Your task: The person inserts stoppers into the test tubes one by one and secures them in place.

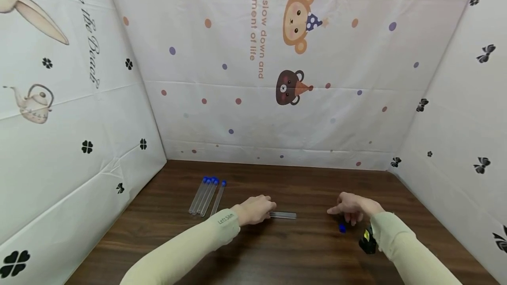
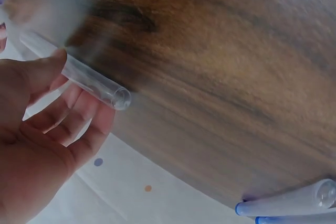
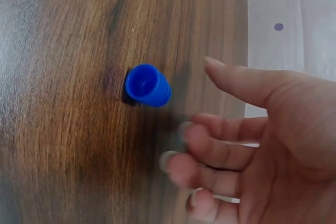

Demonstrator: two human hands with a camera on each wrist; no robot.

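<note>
A clear, uncapped test tube (image 1: 284, 215) lies across my left hand (image 1: 255, 210), pinched between thumb and fingers, close over the wooden table. In the left wrist view the rounded end of the test tube (image 2: 122, 98) points away from the palm. My right hand (image 1: 352, 207) hovers beside a small blue cap (image 1: 342, 228), its fingers loosely bent with nothing between them. The right wrist view shows the hollow opening of the cap (image 3: 148, 85) as it lies on its side, apart from the fingertips (image 3: 181, 167).
Several clear tubes with blue caps (image 1: 204, 197) lie side by side at the table's left. The black wrist camera (image 1: 367, 241) sits under the right wrist. Patterned white sheets (image 1: 237, 118) wall the dark wooden table (image 1: 301, 258) at the back and both sides.
</note>
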